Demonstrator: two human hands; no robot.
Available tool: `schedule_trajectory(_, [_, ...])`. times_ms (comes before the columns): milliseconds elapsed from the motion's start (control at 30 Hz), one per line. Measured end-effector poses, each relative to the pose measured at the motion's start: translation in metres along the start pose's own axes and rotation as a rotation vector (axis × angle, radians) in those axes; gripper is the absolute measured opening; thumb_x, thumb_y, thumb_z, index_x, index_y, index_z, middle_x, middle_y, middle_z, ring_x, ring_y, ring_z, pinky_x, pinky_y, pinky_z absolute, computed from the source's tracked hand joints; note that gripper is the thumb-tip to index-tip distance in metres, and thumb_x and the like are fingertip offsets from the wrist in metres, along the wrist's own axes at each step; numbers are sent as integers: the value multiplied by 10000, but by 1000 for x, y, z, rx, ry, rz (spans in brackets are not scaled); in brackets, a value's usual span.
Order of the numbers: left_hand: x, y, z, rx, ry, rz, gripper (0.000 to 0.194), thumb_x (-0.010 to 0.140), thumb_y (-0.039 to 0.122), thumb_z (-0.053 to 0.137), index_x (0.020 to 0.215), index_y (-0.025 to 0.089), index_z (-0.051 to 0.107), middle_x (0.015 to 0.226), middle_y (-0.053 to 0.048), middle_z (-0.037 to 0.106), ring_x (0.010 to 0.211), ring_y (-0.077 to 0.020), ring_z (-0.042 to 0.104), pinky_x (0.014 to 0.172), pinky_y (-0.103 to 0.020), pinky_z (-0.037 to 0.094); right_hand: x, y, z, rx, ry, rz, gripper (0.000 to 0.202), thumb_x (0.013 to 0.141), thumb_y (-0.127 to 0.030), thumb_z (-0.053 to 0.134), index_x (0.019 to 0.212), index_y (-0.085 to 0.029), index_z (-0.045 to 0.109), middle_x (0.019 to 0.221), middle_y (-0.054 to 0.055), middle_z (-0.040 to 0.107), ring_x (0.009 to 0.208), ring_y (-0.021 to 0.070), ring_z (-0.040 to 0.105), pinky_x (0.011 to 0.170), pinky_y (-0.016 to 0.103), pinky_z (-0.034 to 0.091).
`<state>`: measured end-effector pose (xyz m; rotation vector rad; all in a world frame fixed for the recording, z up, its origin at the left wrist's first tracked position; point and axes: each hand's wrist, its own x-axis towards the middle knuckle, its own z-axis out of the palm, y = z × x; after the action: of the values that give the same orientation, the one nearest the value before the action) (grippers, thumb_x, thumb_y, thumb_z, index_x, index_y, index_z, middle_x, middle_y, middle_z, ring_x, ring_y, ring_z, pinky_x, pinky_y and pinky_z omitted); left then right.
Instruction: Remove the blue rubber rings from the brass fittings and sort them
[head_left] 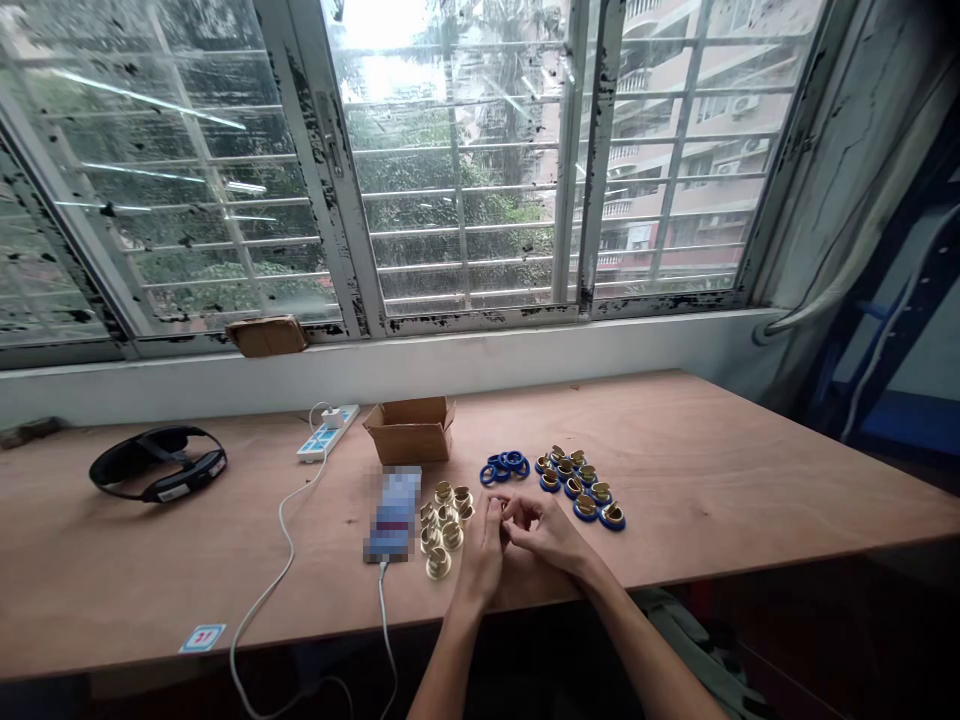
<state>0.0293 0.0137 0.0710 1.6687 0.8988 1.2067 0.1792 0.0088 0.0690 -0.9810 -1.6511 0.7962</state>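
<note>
Near the table's front edge, my left hand [482, 548] and my right hand [546, 528] meet, fingers bent together around something small that they mostly hide. Just left of them stands a group of gold metal pieces [451, 535] with round bases. Behind my hands lies a loose cluster of blue rings [514, 460]. To the right, several gold pieces seated in blue rings [574, 487] are set out in slanting rows.
An open cardboard box [411, 440] stands behind a blurred phone [394, 515] with a white cable [384, 610]. Farther left are a power strip [328, 435] and a black headset [161, 465]. Windows [465, 170] rise behind the wooden table [720, 450].
</note>
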Motion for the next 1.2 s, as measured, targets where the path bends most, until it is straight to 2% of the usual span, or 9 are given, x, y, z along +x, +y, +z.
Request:
schedule_trajectory(167, [-1,-1,1,-54,14,8,424,1056,505,345,972,188,614,891,-44,663,802,-193,610,743,-292,489,-1,1,2,22,3,19,113,811,-241,677,729,-183,624,646,-29,545,608,124,459,568,249,361])
schedule_trajectory(333, [-1,1,0,11,18,74,409,1065,459,330,999,191,632,941,-54,690,865,-204,631,817,-313,488,-2,4,3,14,21,6,104,784,-184,668,705,-182,601,640,-37,520,598,117,448,556,245,345])
schedule_trajectory(600, [1,-9,-3,30,-8,76,378,1072,427,340,1155,192,626,1071,-82,703,1004,-231,654,941,-373,485,-1,5,1,-87,50,-18,64,763,-172,688,741,-181,628,608,-47,507,556,108,444,522,232,339])
schedule_trajectory(733, [2,-10,-3,-15,-1,89,300,1046,374,437,1231,195,592,1176,-95,688,1117,-235,647,1021,-395,479,0,2,-1,-175,78,-81,60,777,-133,650,805,-183,670,637,-42,530,573,110,468,547,230,372])
schedule_trajectory(900, [1,-10,-2,-75,1,143,284,986,252,507,1252,191,585,1236,-113,678,1139,-247,659,1015,-419,511,0,2,0,-166,72,-86,82,794,-134,640,839,-184,687,644,-39,554,566,109,478,538,221,381])
schedule_trajectory(1033, [0,-10,-2,-17,27,149,301,912,154,523,1200,190,604,1166,-94,699,1118,-243,662,1012,-414,508,-2,7,4,-179,86,-73,16,799,-175,670,788,-183,660,635,-31,577,546,109,489,518,220,372])
schedule_trajectory(1200, [1,-10,-2,4,27,136,270,898,142,509,1132,188,636,1091,-77,723,1023,-230,684,942,-377,523,-4,15,9,-320,135,-103,98,761,-150,683,721,-191,604,596,-39,573,512,102,481,514,230,341])
